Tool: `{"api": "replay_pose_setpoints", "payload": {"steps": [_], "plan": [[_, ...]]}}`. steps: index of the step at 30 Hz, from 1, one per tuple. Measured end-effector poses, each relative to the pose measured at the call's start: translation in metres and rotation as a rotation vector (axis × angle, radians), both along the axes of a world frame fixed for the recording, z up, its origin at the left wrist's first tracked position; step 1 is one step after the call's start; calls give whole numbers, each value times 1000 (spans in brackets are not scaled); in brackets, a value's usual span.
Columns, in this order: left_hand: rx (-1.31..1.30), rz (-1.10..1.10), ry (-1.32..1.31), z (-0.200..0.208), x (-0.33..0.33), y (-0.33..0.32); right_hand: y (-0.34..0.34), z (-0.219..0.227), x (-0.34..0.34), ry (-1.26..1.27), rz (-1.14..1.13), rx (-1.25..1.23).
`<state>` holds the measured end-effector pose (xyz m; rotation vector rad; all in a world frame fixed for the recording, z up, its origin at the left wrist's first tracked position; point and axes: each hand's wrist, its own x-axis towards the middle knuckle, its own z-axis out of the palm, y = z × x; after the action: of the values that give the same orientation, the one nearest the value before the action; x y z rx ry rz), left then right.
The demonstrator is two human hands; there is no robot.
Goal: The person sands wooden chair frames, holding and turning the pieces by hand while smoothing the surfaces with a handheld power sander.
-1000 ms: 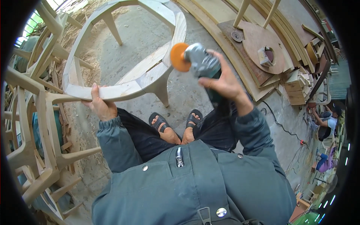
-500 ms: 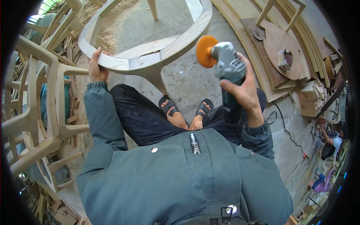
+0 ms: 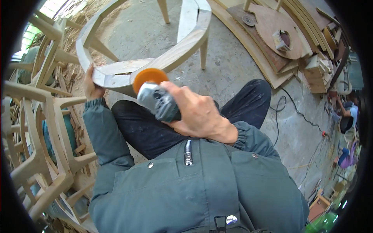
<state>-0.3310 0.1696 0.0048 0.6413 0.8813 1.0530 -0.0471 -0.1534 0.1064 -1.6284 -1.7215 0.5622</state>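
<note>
A bare wooden chair frame (image 3: 179, 49) with a curved rim and tapered legs stands in front of me. My left hand (image 3: 93, 86) is closed around the near left part of that rim. In my right hand (image 3: 204, 113) is an angle grinder (image 3: 158, 101), its grey head pointing away to the left. The orange disc (image 3: 149, 77) on it overlaps the near edge of the rim; whether it touches the wood I cannot tell. My fingers hide most of the grinder's body.
Pale wooden chair frames (image 3: 58, 143) crowd the left side. Wood scraps (image 3: 72, 89) and shavings lie behind them. Stacked boards and a round panel (image 3: 289, 33) are at the far right, by wood blocks (image 3: 315, 73). A black cable (image 3: 301, 112) runs over the floor; people sit farther right.
My right hand has brought the angle grinder left and down, from beside the chair frame to its near rim. The frame sits slightly farther left in view, with my left hand still gripping it.
</note>
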Motion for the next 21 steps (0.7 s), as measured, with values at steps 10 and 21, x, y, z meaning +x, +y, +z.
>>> {"api": "replay_pose_setpoints", "payload": {"steps": [10, 21], "plan": [[7, -54, -12, -5, -20, 1, -6, -1, 42, 92, -121, -3], [18, -49, 25, -4, -19, -2, 22, -10, 163, 227, -245, -52]]}}
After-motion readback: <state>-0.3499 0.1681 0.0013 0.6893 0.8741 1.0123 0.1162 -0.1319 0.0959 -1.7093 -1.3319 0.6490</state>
